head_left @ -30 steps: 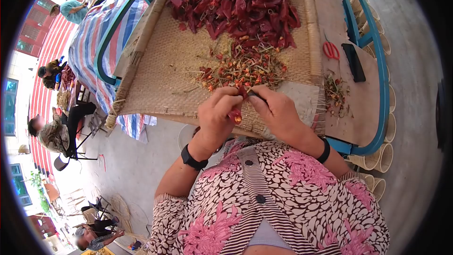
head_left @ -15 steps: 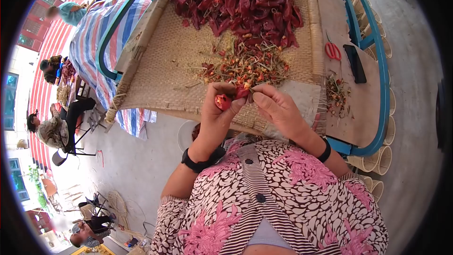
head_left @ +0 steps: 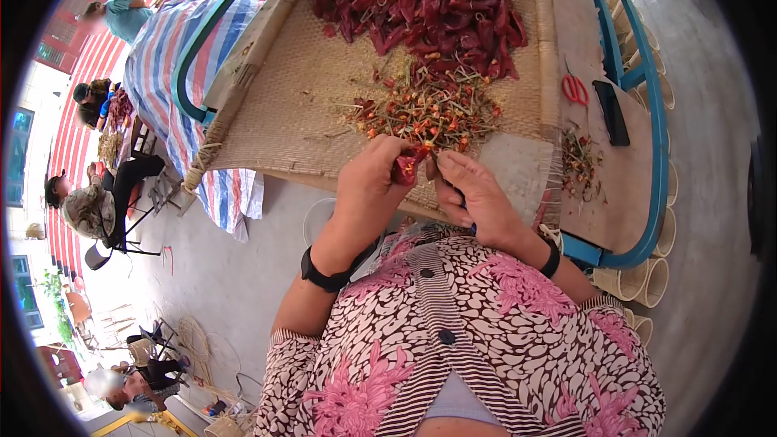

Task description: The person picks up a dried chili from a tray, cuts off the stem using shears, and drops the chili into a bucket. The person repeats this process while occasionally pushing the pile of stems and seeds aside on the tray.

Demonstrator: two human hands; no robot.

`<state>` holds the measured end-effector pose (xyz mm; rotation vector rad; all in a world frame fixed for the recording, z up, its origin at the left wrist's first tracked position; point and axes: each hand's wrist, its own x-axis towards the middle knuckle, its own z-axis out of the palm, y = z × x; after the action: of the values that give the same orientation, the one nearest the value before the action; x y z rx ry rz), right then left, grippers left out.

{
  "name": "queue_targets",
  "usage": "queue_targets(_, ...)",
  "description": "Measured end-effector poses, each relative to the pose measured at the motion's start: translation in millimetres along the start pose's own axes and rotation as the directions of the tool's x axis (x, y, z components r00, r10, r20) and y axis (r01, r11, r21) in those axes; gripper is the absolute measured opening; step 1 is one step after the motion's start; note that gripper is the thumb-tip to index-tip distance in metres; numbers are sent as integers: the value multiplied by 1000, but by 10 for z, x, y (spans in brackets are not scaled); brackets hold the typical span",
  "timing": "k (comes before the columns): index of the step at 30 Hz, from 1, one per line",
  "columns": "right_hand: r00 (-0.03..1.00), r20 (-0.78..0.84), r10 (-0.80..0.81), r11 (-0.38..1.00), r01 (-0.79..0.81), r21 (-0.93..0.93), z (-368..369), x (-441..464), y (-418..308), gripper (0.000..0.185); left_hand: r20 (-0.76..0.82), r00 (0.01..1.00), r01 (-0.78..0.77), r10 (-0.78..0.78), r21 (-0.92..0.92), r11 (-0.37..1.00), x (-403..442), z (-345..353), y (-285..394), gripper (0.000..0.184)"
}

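Note:
Fingers of my left hand [head_left: 368, 182] are wrapped round a red pepper [head_left: 409, 167], whose opened end shows pale seeds. Close beside it on the right, my right hand [head_left: 476, 194] is closed in a pinch; a small dark object shows between its fingers, too hidden to name. Both hands are over the near edge of a woven tray [head_left: 283, 125]. Just beyond them lies a heap of pepper stems and cores [head_left: 429, 109] with loose seeds. A larger pile of dark red peppers [head_left: 421, 8] covers the tray's far part.
Right of the tray, red-handled scissors [head_left: 575, 89], a black phone [head_left: 611, 113] and a small stem pile [head_left: 581, 163] lie on a board. A blue metal frame [head_left: 655, 154] surrounds it. Several people sit at the left, near a striped tarp [head_left: 162, 73]. A pale bowl [head_left: 317, 222] is below the tray.
The pepper in my left hand has turned, its opened end now nearer my right fingers. My right hand has curled more closed. The view has shifted slightly.

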<state>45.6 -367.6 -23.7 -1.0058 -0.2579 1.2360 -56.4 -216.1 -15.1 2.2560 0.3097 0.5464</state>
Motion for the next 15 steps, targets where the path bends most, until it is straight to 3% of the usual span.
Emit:
queue_targets(4, 994, -52, -91, 986, 83, -146, -17, -10, 48, 27, 97, 993, 35, -69, 313, 949, -53, 0, 26, 15)
queue_targets(7, 942, -129, -310, 949, 316, 21, -67, -61, -386, 31, 211, 974, 18, -79, 276, 961, -342, 139, -335, 13)
queue_targets(10, 999, 29, 36, 942, -44, 331, -419, 136, -225, 34, 5, 996, 85, -85, 84, 993, -384, -87, -182, 15)
queue_targets(11, 995, 79, 63, 905, -90, 416, -418, 184, -248, 35, -86, 992, 88, -88, 1, 996, -321, -209, -214, 17)
queue_targets(13, 977, 174, 126, 787, -206, 582, -377, 217, -221, 37, -141, 955, 240, -262, -155, 958, -414, -390, -283, 15)
queue_targets(15, 955, 201, 219, 687, -297, 663, -491, 266, -178, 38, -215, 926, 296, -311, -101, 950, -617, -490, -493, 14)
